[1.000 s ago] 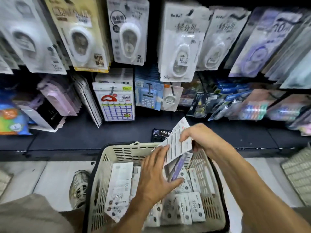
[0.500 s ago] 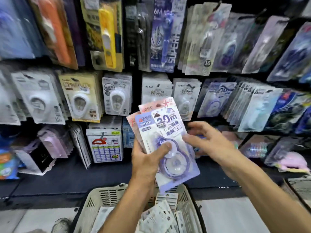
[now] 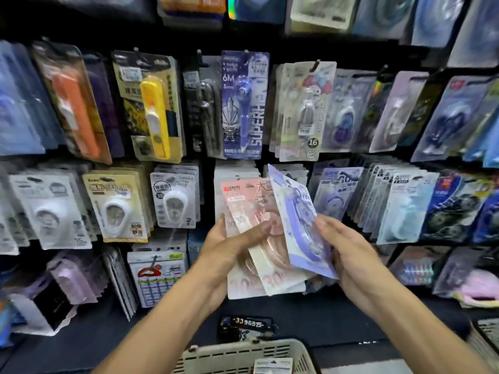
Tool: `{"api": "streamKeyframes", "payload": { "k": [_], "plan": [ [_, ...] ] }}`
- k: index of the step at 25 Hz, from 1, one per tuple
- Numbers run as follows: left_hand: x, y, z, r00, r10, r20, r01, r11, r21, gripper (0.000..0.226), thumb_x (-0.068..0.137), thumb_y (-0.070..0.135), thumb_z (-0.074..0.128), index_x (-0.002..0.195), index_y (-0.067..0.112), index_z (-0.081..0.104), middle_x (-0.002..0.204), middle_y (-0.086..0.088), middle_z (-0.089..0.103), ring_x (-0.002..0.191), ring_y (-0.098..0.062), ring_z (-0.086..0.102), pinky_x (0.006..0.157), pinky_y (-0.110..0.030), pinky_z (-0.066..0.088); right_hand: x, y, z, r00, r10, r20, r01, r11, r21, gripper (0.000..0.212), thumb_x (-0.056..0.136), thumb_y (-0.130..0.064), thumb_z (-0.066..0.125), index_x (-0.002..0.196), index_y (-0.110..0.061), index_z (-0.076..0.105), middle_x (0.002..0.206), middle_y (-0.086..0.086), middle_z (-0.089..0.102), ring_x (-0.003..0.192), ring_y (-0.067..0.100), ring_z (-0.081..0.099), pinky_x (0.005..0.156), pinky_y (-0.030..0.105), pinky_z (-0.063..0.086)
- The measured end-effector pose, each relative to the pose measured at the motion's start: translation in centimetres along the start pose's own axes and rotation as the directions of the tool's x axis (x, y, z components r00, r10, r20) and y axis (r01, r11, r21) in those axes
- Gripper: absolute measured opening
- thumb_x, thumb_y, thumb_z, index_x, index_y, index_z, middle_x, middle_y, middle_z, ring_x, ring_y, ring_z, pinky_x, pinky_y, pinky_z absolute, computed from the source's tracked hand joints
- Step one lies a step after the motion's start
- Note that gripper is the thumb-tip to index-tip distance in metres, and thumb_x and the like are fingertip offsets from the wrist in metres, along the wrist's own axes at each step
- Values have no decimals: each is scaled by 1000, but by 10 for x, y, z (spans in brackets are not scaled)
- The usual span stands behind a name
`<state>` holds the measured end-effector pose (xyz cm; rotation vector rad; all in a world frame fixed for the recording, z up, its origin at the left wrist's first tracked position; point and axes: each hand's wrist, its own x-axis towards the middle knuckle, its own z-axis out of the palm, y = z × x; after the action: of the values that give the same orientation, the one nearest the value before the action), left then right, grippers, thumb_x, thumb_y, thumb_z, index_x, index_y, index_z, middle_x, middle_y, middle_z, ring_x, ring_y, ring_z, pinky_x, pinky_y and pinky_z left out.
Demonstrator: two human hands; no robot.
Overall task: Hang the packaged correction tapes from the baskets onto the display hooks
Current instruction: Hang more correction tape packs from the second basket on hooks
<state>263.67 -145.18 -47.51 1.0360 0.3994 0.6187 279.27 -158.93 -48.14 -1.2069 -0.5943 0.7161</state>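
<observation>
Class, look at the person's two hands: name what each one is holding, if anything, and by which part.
The left hand grips the pink packs across their middle. The right hand holds the purple pack by its lower right edge.

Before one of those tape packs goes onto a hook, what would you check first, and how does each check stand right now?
1. Packs held securely: ok. The left hand grips the pink packs.
2. One pack separated: ok. The right hand holds the purple pack, fanned apart from the pink ones.
3. Matching row found: ok. Similar hanging purple packs are just right.
4. Hang hole clear: cannot tell, blurred.
5. Room on that hook: cannot tell.
6. Basket within reach below: ok.
</observation>
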Motion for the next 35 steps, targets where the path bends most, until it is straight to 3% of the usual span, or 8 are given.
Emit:
{"api": "streamKeyframes", "payload": {
  "k": [4, 11, 15, 19, 23, 28, 32, 35],
  "plan": [
    [19, -4, 8, 998, 27, -60, -23, 998, 59, 45, 67, 3, 82, 108, 18, 71, 106, -12, 79, 94, -34, 76, 87, -50, 59, 12, -19, -29, 957, -172, -234, 184, 983, 28, 40, 77, -28, 75, 115, -19, 64, 101, 1, 79, 80, 16, 76, 61, 30, 61],
    [27, -6, 18, 994, 103, -22, -100, 990, 101, 60, 55, 11, 85, 111, 20, 67, 103, -7, 80, 91, -30, 78, 75, -45, 64, 8, -30, -93, 764, -375, -525, 112, 878, -465, 27, 82, -41, 81, 77, -21, 63, 69, -6, 64, 50, 3, 54, 49, 25, 40],
    [25, -13, 24, 995, 101, -21, -98, 988, 115, 59, 55, 13, 85, 111, 20, 66, 101, -6, 80, 90, -28, 78, 71, -41, 64, 2, -24, -103, 713, -393, -580, 128, 887, -443, 24, 81, -44, 81, 76, -22, 71, 70, -2, 66, 63, 21, 56, 63, 34, 43],
    [22, -15, 24, 995, 100, -16, -99, 991, 94, 59, 57, 11, 85, 112, 19, 67, 101, -8, 80, 87, -28, 78, 62, -34, 62, 3, -21, -97, 762, -245, -600, 83, 955, -285, 23, 87, -38, 77, 84, -16, 74, 74, -1, 69, 51, 12, 50, 50, 24, 36],
    [21, -17, 22, 996, 89, -29, -85, 989, 119, 55, 62, 11, 86, 113, 21, 68, 102, -6, 80, 88, -27, 78, 63, -33, 62, 5, -20, -93, 809, -195, -554, 15, 949, -314, 16, 91, -27, 74, 105, -19, 75, 88, -9, 72, 45, 4, 53, 39, 21, 42],
    [22, -20, 21, 994, 84, -69, -73, 987, 146, 52, 69, 10, 88, 114, 27, 68, 101, -2, 80, 90, -25, 78, 70, -38, 64, -4, -16, -65, 915, -46, -402, -56, 969, -239, 46, 86, -29, 77, 128, -19, 61, 119, -4, 67, 94, 25, 72, 83, 40, 61],
    [23, -22, 24, 995, 83, -52, -72, 982, 177, 62, 59, 26, 94, 115, 27, 68, 104, -2, 80, 93, -27, 78, 80, -50, 63, -14, 2, -20, 992, 114, 58, -94, 954, -284, 54, 71, -41, 86, 114, -16, 66, 100, 8, 79, 80, 24, 76, 55, 33, 59],
    [26, -22, 23, 996, 84, -22, -78, 980, 182, 61, 66, 29, 86, 122, 21, 64, 110, -4, 79, 102, -28, 76, 96, -55, 56, -8, 2, -22, 999, 18, -30, -23, 982, -186, 51, 72, -37, 85, 112, -13, 65, 100, 13, 78, 73, 36, 69, 52, 37, 50]
  ]
}}
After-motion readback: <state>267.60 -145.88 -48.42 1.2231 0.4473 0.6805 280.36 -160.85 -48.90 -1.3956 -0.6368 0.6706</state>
